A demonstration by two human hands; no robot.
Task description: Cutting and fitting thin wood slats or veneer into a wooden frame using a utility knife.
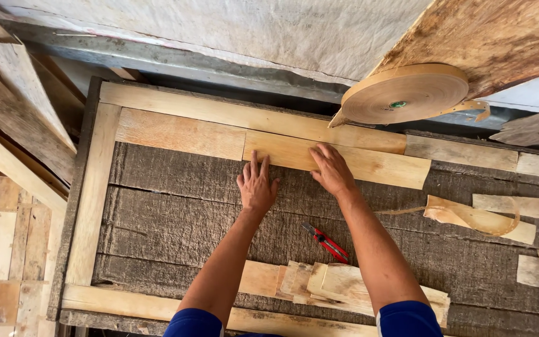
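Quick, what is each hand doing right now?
Left hand: open, flat on the dark board, fingertips at the pale veneer strip.
Right hand: open, pressed flat on that strip.

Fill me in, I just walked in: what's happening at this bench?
A person presses both hands flat on a pale veneer strip lying on the rough grey board. The left hand sits at its near edge, the right hand on top. A red cutter and a tape roll lie nearby.
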